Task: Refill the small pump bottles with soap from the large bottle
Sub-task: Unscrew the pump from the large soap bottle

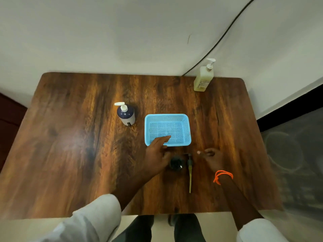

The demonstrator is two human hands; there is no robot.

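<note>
a person's left hand (158, 151) reaches over the near rim of an empty blue basket (187, 119) on a wooden table (70, 137), fingers straight and holding nothing. the right hand (212, 157) hovers just right of a removed pump head (190, 169), fingers loosely curled and empty as far as the blur allows. the pump's dip tube runs toward the person, its head nearest the right hand. a small dark open bottle (176, 163), contents unreadable, stands between the hands, just beside the left thumb. the large pale soap bottle (203, 78) stands at the far right edge, well apart, nearer the right hand. a dark pump bottle (126, 114) waits left of the basket, capped.
</note>
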